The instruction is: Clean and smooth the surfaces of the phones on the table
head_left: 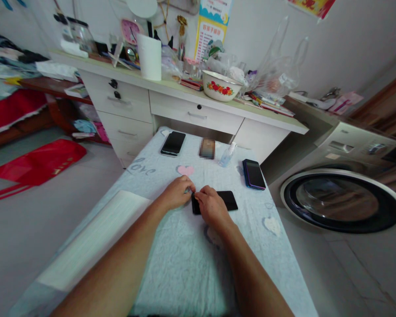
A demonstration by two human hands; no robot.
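A black smartphone (230, 200) lies flat on the cloth-covered table, its screen dark and its long side running left to right. My left hand (178, 193) is at the phone's left end, thumb and fingers pinched together; a small greenish bit shows at the fingers, too small to name. Over the left half of the phone is my right hand (213, 206), its fingers curled and the tips pressed together near the upper left corner. What the fingertips hold, if anything, is hidden. The right hand covers the middle of the phone.
Toward the back are a stack of phones (173, 143), a blurred-out small item (207, 148), a clear spray bottle (227, 155) and more stacked phones (254, 174). A long white sheet or pack (99, 237) lies left. Beyond stand a cluttered desk (119, 103) and a washing machine (341, 145).
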